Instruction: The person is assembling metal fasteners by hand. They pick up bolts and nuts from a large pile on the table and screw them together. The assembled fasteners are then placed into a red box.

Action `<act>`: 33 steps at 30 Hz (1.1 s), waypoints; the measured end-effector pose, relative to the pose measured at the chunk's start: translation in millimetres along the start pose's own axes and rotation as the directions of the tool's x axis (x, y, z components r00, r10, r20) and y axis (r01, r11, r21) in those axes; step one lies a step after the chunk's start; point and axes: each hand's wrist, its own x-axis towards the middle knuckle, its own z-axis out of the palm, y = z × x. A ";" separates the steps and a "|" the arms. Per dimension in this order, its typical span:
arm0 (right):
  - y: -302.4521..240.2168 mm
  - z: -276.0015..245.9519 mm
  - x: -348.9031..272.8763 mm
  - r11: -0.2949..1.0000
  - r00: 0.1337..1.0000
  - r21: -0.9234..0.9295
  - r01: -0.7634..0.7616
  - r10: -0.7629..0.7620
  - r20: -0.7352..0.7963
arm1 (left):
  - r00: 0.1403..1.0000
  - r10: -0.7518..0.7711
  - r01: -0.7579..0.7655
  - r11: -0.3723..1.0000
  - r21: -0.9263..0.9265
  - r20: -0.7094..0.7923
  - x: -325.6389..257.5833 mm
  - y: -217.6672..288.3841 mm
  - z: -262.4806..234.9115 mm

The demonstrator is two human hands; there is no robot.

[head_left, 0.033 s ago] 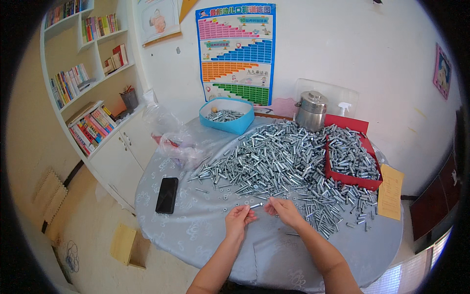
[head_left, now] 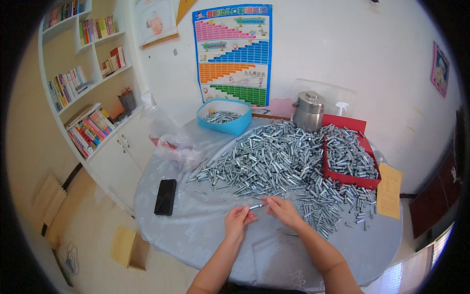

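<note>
My left hand (head_left: 237,221) pinches a silvery metal bolt (head_left: 255,207) that points to the right, with what looks like a sleeve around it. The fingers of my right hand (head_left: 283,211) close round the bolt's far end; any small part between those fingertips is too small to make out. Just beyond my hands spreads a big heap of similar bolts and sleeves (head_left: 269,157), with small loose washers or nuts (head_left: 249,201) at its near edge. Both hands hover over the grey patterned tablecloth (head_left: 196,240).
A blue box (head_left: 237,128) and a red box (head_left: 352,181), both holding metal parts, flank the heap. Between them stands a steel canister (head_left: 309,111). A black phone (head_left: 165,197) and clear plastic bags (head_left: 178,152) lie left; a yellowish paper (head_left: 389,191) lies right.
My right hand's fingertips have moved slightly left, from beside the bolt's end onto it. My left hand still holds the bolt in nearly the same place.
</note>
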 end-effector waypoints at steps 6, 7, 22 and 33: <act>8.4 -7.4 -0.8 0.974 0.977 0.074 -0.213 0.212 0.027 | 0.994 0.073 -0.078 0.996 0.051 0.086 -1.4 -6.4 4.4; 7.4 -6.7 -1.2 0.972 0.977 0.102 -0.211 0.214 -0.024 | 0.991 0.084 -0.090 0.994 0.058 0.099 -2.1 -7.1 6.5; 31.2 -196.5 24.1 0.954 0.469 -0.253 0.160 -0.299 -0.831 | 0.980 0.153 -0.177 0.962 0.209 0.125 -2.1 -4.9 10.2; 7.8 -285.8 6.9 0.260 0.486 -0.810 -0.525 -0.690 -0.536 | 0.983 0.163 -0.179 0.949 0.259 0.083 0.9 -2.3 -1.8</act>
